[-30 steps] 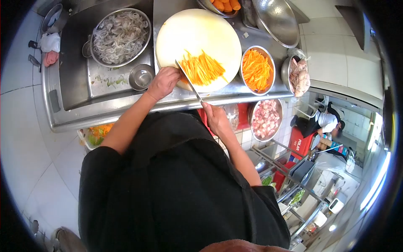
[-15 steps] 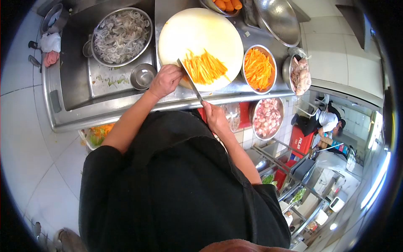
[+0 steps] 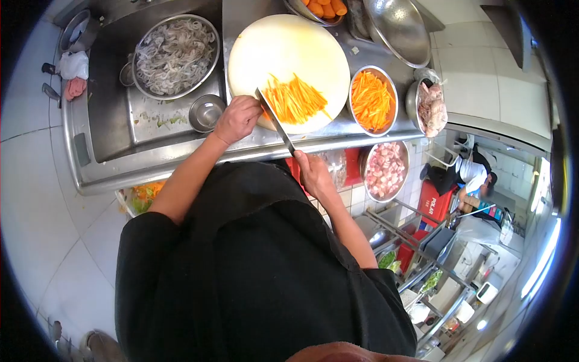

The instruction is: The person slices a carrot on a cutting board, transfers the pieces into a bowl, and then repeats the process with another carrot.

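In the head view my right hand (image 3: pixel 314 171) is wrapped round the handle of a knife (image 3: pixel 276 122), whose blade slants up and left over the near edge of a round white cutting board (image 3: pixel 289 48). My left hand (image 3: pixel 239 119) is closed, its fingers curled down on the board's left edge against the blade. A bit of orange carrot shows at those fingertips; most of it is hidden. Right of the blade lies a heap of carrot strips (image 3: pixel 295 101). A steel bowl of more carrot strips (image 3: pixel 371 99) stands beside the board.
Left is a sink (image 3: pixel 108 130) with a bowl of raw shrimp-like pieces (image 3: pixel 175 54) and a small steel bowl (image 3: pixel 206 113). Whole carrots (image 3: pixel 325 8), an upright colander (image 3: pixel 398 30) and bowls of raw meat (image 3: pixel 431 108) (image 3: pixel 386 169) are around. Another person (image 3: pixel 473 172) bends at far right.
Both hands and the knife stay almost in place, the blade at the left side of the strips. The whole view has shifted slightly downward.
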`<action>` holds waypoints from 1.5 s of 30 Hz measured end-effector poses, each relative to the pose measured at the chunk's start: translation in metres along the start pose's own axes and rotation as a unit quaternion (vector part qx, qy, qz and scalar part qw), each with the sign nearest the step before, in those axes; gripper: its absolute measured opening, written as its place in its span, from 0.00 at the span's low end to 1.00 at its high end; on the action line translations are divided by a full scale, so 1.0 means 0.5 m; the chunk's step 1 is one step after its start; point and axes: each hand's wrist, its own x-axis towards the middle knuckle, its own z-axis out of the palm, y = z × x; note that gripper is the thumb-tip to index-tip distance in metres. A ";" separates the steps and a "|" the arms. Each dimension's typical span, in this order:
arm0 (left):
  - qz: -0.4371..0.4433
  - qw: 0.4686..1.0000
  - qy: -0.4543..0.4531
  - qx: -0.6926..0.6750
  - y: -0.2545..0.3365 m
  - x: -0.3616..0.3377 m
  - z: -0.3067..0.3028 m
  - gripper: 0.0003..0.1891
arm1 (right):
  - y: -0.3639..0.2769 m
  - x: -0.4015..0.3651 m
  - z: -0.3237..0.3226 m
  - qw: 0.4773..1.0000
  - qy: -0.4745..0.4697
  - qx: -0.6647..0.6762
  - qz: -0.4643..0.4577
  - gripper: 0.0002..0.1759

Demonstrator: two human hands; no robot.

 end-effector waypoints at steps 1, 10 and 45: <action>0.006 1.000 0.004 0.002 0.001 -0.001 -0.001 0.05 | -0.001 -0.006 0.000 1.000 0.004 -0.004 -0.006 0.35; 0.004 1.000 0.000 -0.002 0.003 0.000 -0.001 0.07 | 0.022 0.024 0.025 1.000 0.005 0.001 -0.010 0.36; 0.067 0.983 -0.135 0.104 0.230 0.144 0.009 0.30 | 0.115 -0.017 -0.165 0.969 0.166 -0.148 -0.106 0.35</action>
